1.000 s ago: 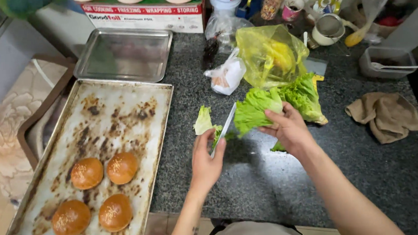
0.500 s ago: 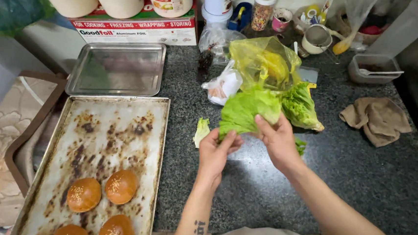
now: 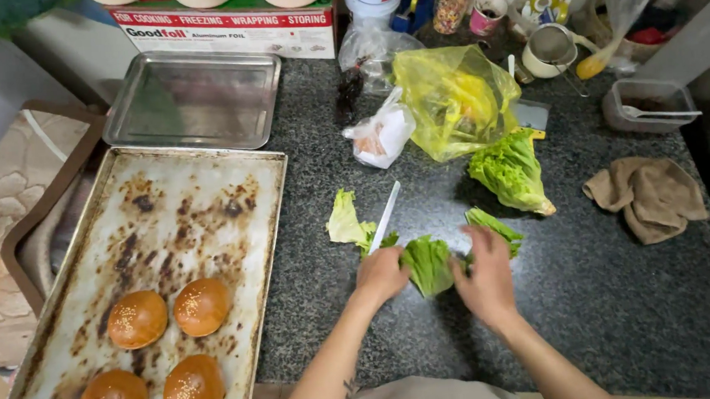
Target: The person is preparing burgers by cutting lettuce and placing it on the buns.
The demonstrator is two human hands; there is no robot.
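Ruffled green lettuce leaf (image 3: pixel 428 263) on speckled granite counter (image 3: pixel 629 305), left hand (image 3: pixel 381 274) and right hand (image 3: pixel 485 275) grips closed on it, white knife (image 3: pixel 385 217) alongside

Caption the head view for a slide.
Both hands, left and right, press a lettuce leaf on the counter beside a knife.

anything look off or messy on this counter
The big baking tray is heavily stained with dark burnt patches around the four buns. Loose lettuce scraps lie straight on the counter beside the white knife. Nothing looks spilled or broken.
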